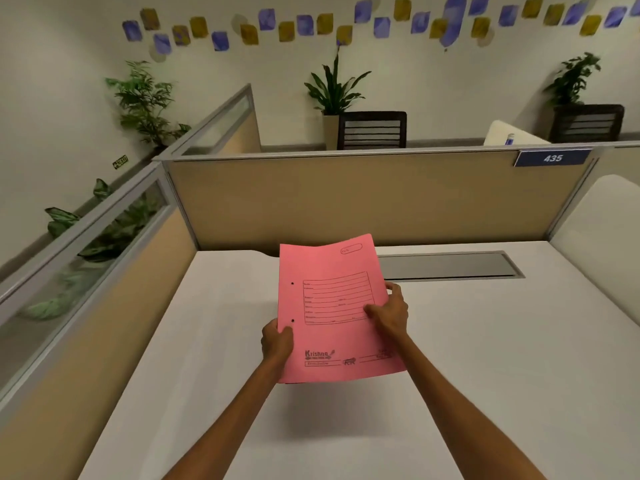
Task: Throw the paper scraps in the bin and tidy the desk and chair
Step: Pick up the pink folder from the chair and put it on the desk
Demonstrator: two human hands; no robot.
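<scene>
Both arms reach forward over the worktop (485, 358), left hand (277, 341) and right hand (389, 315) gripping the file's (332, 306) side edges, its long axis pointing away.

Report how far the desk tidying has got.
Done, by the look of it: no paper scraps show on the white desk. In hand: the left hand and right hand grip the pink folder by its side edges, above the desk. Left: putting the folder away. Bin and chair are out of view.
</scene>
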